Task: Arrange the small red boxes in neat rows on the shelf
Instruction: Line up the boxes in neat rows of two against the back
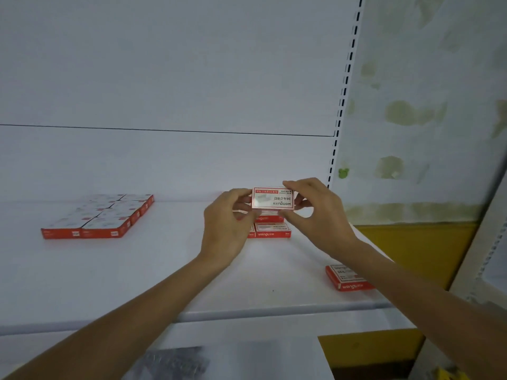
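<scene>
Hands point(227, 215) point(318, 212) hold "wenguxia" red box point(272, 198) upside-down.

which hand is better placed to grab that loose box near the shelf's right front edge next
Likely the right hand. The loose box lies directly beneath the right forearm, while the left hand sits further left. Both hands currently hold the held box.
</scene>
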